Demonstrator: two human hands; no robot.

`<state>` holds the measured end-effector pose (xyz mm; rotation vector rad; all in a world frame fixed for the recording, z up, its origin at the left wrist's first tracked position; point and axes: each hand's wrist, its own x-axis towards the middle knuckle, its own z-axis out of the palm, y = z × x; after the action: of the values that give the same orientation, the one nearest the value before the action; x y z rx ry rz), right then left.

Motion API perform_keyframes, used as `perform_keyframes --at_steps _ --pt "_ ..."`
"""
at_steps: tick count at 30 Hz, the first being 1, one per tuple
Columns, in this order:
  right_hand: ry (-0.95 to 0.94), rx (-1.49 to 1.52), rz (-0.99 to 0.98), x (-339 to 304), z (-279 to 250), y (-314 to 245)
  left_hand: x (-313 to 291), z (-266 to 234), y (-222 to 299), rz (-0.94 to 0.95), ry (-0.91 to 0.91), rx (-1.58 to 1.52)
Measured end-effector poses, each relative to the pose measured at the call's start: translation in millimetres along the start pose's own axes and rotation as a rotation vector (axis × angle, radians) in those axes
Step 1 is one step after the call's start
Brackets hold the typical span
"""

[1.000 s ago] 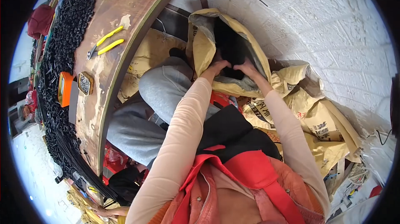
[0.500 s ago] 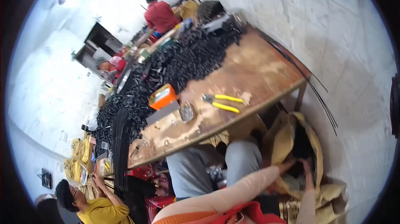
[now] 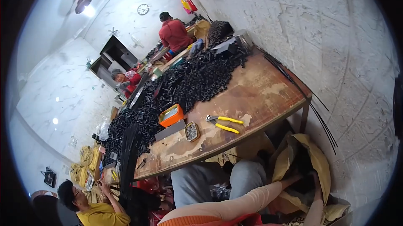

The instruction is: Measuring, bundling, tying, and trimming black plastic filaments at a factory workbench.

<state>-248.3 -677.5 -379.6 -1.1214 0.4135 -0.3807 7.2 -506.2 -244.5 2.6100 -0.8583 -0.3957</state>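
A yellow-brown woven sack [image 3: 320, 155] stands open beside my right leg, at the table's right end. My left hand [image 3: 295, 178] reaches across into its mouth. From the near side, my right hand [image 3: 315, 180] goes into the same opening. The fingers of both hands are lost in the dark inside, so I cannot see what they touch or hold. Dark contents show faintly within the sack. On the worn wooden table [image 3: 268, 79] in front of me lie yellow-handled pliers [image 3: 226, 124], well away from my hands.
A big heap of small black parts [image 3: 197, 77] covers the table's far side. Nearer are an orange box [image 3: 171, 116], a small tray of metal bits [image 3: 192, 132] and a bundle of black rods [image 3: 129, 158]. Thin black rods [image 3: 321, 119] overhang the right edge. A person in yellow [image 3: 100, 214] sits at left.
Both my hands have gone deeper into the sack, and their fingers have dropped out of sight. The view has shifted, so the table sits slightly lower in it.
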Motion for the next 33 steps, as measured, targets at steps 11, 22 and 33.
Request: perform_keyframes --at_steps 11,22,33 --pt "-0.025 -0.289 0.157 -39.6 -14.2 34.3 -29.4 30.3 5.2 0.12 -0.185 -0.257" --pt "0.095 -0.425 0.279 -96.1 76.7 -15.7 -119.4 144.4 5.1 0.195 -0.311 -0.272" --pt "0.097 -0.394 0.291 -46.3 77.9 -45.7 -154.6 53.0 7.6 0.385 -0.674 -0.339"
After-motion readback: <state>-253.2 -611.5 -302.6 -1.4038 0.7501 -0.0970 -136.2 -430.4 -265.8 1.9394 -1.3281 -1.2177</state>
